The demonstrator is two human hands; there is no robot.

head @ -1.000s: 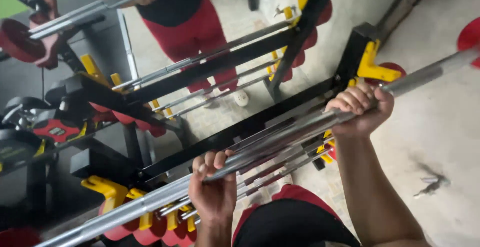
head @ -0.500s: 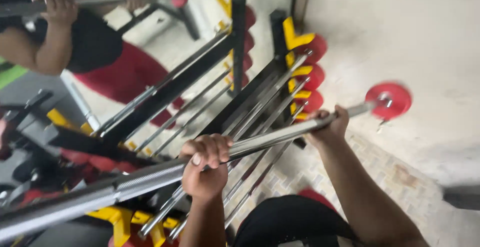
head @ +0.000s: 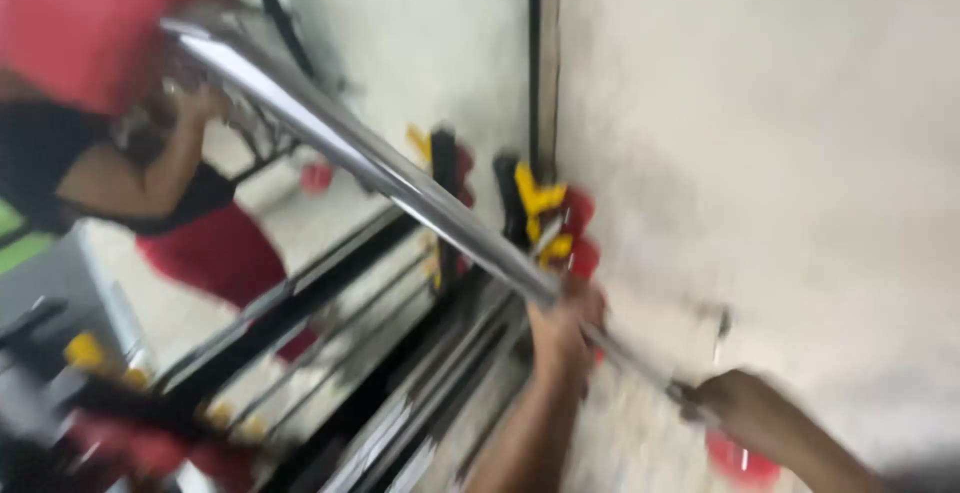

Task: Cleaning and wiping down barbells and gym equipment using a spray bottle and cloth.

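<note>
We see first the pale wall (head: pixel 780 133), which fills the right half of the frame, and beside it the large mirror (head: pixel 440 63) that takes the left half, with a dark vertical edge between them at the top centre. In the mirror, at the upper left, there is the blurred reflection of a person (head: pixel 110 183) in a black top and red trousers with one arm raised. Below, from the lower left to the centre, runs the black rack (head: pixel 330 353) with several bars lying in it, and yellow hooks (head: pixel 540 198) with red parts stand at the centre of the frame. The long steel barbell (head: pixel 370 158) crosses the picture as a diagonal, from the upper left down to the lower right, well above the rack. Our left hand (head: pixel 562 325) is at the lower centre and is clenched around the barbell. Our right hand (head: pixel 730 403) is at the lower right and also grasps the barbell, near its end. Just under this hand we notice a red weight plate (head: pixel 740 463), partly hidden at the bottom edge. Everything is blurred, so small details are not clear.
</note>
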